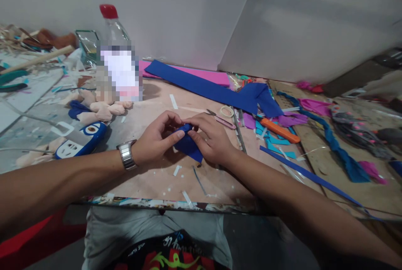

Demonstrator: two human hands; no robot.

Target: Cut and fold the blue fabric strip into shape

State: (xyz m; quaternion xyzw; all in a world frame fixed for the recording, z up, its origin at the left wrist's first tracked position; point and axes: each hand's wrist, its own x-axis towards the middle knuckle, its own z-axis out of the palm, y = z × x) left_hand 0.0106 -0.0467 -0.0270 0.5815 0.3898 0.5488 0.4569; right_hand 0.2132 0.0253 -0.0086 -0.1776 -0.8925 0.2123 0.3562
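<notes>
Between my two hands, over the middle of the table, is a small piece of blue crepe paper [191, 149]. My left hand [159, 135], with a metal watch [127, 155] on the wrist, pinches its left upper side between thumb and fingers. On the other side, my right hand [212, 137] grips the upper edge, thumb in front and fingers behind. The paper looks gathered at the top, and its lower corner hangs free below my thumbs. My fingers hide part of the paper.
Behind my hands lie a long blue paper strip [201, 86], pink-handled scissors [221, 119] and a tape roll [226, 111]. An orange utility knife [279, 130] rests right, near a narrow blue strip [307, 176]. Left are a blue-and-white power strip [82, 139], peach petal-like pieces [102, 111] and a red-capped bottle [114, 27].
</notes>
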